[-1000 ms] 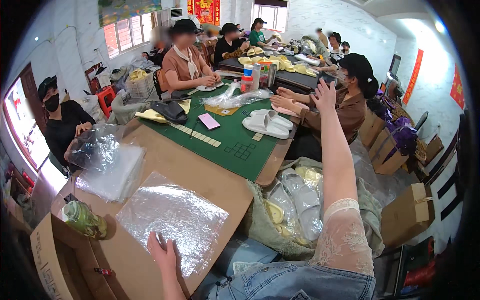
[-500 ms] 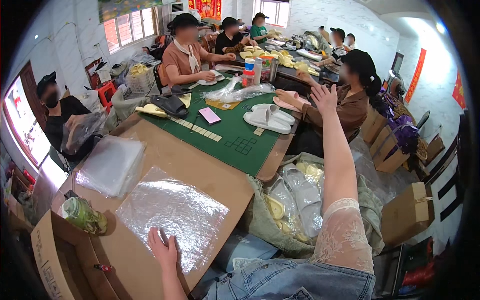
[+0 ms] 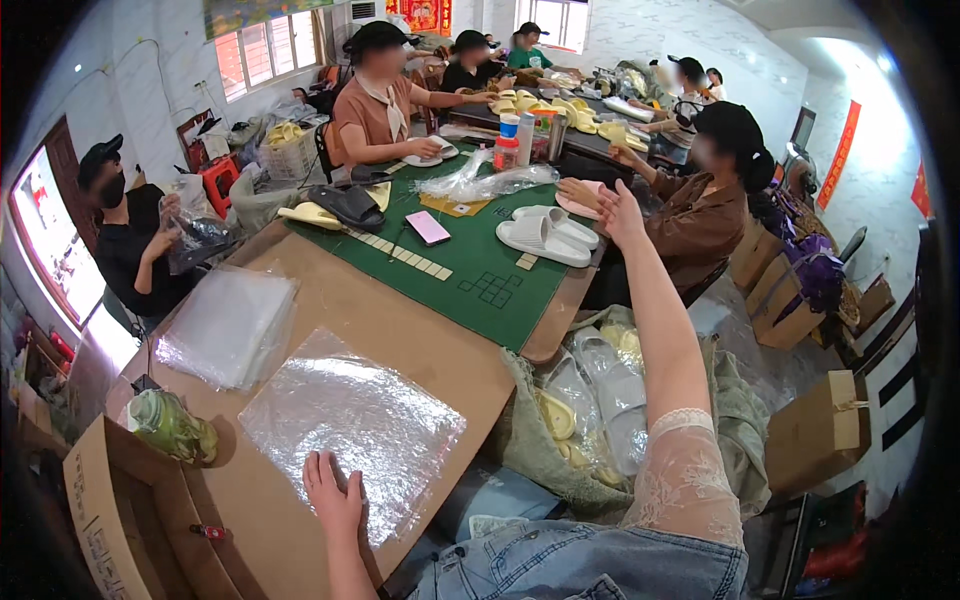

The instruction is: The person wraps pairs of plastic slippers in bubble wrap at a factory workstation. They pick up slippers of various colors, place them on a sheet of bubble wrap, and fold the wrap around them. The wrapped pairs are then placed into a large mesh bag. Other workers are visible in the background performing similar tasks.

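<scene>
The bare left hand (image 3: 335, 495), fingers loosely spread, lies on the clear, shiny rectangular plastic sheet (image 3: 365, 425) atop flat brown cardboard (image 3: 440, 355), perhaps steadying it. The outstretched bare right hand (image 3: 621, 214), fingers open, apparently empty, hangs near 2 white ridged slippers (image 3: 543, 241).

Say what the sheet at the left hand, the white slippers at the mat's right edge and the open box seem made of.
Sheet: clear, glossy plastic film, by its crinkled glare. White slippers: probably moulded foam or rubber, fairly matte, ribbed straps. Open box: likely cardboard, dull brown flat panels.
</scene>
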{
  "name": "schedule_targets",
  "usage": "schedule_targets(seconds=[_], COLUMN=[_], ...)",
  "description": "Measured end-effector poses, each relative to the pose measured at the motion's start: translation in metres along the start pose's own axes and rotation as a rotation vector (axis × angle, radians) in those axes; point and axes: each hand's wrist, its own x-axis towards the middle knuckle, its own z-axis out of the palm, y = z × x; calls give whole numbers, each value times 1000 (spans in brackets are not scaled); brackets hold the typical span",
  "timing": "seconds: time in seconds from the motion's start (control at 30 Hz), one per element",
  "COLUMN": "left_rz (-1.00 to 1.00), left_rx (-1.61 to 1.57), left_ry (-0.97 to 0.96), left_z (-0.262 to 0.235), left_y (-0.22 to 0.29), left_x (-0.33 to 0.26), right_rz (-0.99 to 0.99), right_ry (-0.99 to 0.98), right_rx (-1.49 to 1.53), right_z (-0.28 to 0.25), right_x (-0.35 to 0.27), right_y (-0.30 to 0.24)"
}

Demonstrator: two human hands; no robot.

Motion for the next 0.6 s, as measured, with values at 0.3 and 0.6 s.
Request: schedule_targets(seconds=[0.3, 0.6], left_rz=[-38, -15], left_rx=[-4, -5], left_ry=[-4, 12], left_z=[-6, -1], left_y=[4, 1], left_x=[-1, 0], right_rz=[-135, 69], right_ry=[71, -41], right_rx=[-42, -109], right_z=[55, 20], right_x=[-59, -30], right_y=[-4, 61])
